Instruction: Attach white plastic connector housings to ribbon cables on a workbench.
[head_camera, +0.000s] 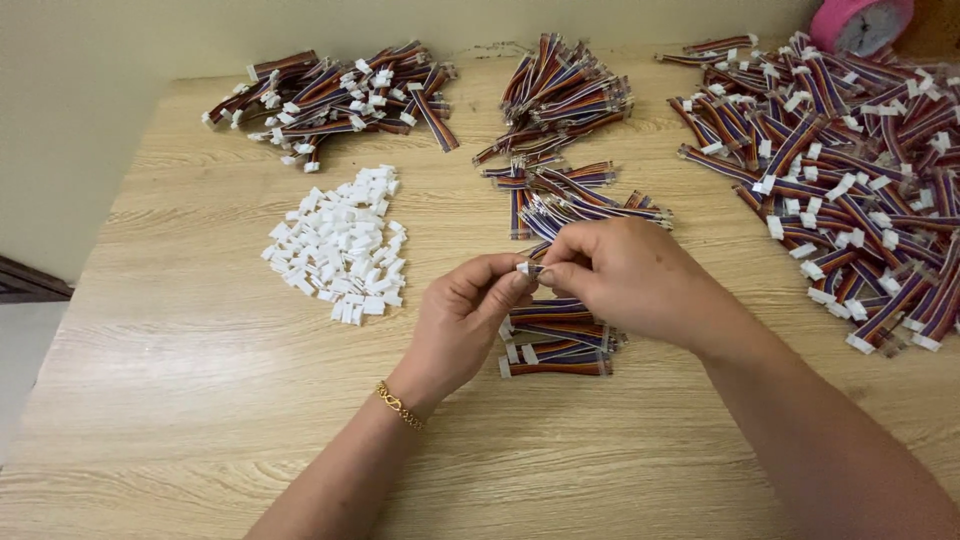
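Note:
My left hand pinches a small white plastic connector between thumb and forefinger. My right hand meets it fingertip to fingertip and grips the end of a short multicoloured ribbon cable, mostly hidden under its fingers. Both hands hover over a small stack of ribbon cables with white connectors on the wooden table. A heap of loose white connectors lies to the left of my left hand. Cables with bare ends lie just beyond my hands.
A big pile of finished cables covers the table's right side. Another pile sits at the back left, and a bundle at the back centre. A pink round clock stands at the far right corner. A gold bracelet circles my left wrist.

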